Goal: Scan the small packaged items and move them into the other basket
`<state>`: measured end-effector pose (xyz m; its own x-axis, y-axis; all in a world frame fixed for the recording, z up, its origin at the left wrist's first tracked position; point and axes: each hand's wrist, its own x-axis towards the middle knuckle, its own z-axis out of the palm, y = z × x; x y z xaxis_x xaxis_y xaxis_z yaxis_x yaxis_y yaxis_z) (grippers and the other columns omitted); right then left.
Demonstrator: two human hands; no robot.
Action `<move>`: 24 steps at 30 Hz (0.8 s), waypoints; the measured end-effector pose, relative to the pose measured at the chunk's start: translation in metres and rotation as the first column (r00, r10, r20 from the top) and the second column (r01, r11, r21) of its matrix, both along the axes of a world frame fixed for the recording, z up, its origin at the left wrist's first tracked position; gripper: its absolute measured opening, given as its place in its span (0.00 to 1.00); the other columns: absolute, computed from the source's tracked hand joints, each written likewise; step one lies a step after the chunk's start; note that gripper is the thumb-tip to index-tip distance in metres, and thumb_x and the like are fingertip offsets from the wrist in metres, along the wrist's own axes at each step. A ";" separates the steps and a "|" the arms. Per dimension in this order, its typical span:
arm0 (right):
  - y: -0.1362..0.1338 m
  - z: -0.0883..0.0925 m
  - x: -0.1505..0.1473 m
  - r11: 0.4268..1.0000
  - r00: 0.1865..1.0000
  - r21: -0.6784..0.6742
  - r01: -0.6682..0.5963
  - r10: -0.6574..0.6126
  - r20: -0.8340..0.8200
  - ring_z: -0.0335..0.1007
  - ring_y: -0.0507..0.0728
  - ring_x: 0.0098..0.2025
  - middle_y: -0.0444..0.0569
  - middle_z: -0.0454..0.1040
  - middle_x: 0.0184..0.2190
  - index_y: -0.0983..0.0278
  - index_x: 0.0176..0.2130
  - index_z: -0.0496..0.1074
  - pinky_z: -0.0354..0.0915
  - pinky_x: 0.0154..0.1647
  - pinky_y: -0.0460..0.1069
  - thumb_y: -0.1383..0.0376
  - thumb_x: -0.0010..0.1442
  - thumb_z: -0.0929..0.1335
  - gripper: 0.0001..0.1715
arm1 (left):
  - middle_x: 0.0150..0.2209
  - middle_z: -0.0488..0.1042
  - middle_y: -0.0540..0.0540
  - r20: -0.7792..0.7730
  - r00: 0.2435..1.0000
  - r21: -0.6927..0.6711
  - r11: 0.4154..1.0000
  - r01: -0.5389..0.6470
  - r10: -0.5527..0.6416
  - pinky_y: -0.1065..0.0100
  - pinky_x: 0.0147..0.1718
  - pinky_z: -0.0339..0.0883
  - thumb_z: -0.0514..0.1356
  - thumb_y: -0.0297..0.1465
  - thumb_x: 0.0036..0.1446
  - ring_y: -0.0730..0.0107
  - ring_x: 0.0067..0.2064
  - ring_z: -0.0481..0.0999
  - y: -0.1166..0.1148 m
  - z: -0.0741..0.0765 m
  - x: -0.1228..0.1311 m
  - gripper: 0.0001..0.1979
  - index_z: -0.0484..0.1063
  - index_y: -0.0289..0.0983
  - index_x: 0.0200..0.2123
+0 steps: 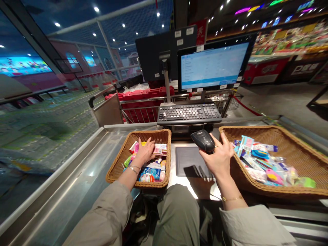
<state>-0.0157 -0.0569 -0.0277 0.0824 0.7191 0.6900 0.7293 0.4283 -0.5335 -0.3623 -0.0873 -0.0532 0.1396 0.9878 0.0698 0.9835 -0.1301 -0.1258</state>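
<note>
My left hand reaches down into a small wicker basket, its fingers resting among small packaged goods. A pink and white packet lies just beside those fingers. I cannot tell whether the hand grips anything. My right hand is shut around a black handheld barcode scanner, above a dark flat pad on the counter. To its right stands a larger wicker basket, filled with several colourful packaged items.
A black keyboard sits just beyond the baskets, below a lit monitor and a second dark screen. A steel counter edge runs along the left beside a glass panel. Behind the keyboard stands a metal shopping cart holding red crates.
</note>
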 end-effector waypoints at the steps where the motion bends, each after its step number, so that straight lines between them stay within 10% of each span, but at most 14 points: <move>1: 0.000 -0.001 0.000 1.000 1.000 0.004 -0.003 0.003 0.001 0.57 0.71 0.69 0.58 0.77 0.56 0.62 0.43 0.78 0.46 0.70 0.73 0.53 0.54 0.68 0.22 | 0.68 0.66 0.36 0.000 1.000 0.007 1.000 0.006 -0.006 0.23 0.66 0.21 0.60 0.33 0.61 0.44 0.75 0.51 0.000 0.001 0.000 0.18 0.72 0.39 0.55; 24: 0.004 -0.009 -0.002 0.998 1.000 0.055 -0.017 0.016 0.026 0.56 0.73 0.70 0.56 0.78 0.56 0.61 0.40 0.78 0.46 0.68 0.76 0.54 0.55 0.69 0.17 | 0.71 0.62 0.41 0.125 0.968 0.388 0.887 -0.251 0.220 0.22 0.66 0.24 0.58 0.35 0.66 0.45 0.76 0.46 0.003 0.050 0.006 0.15 0.72 0.42 0.54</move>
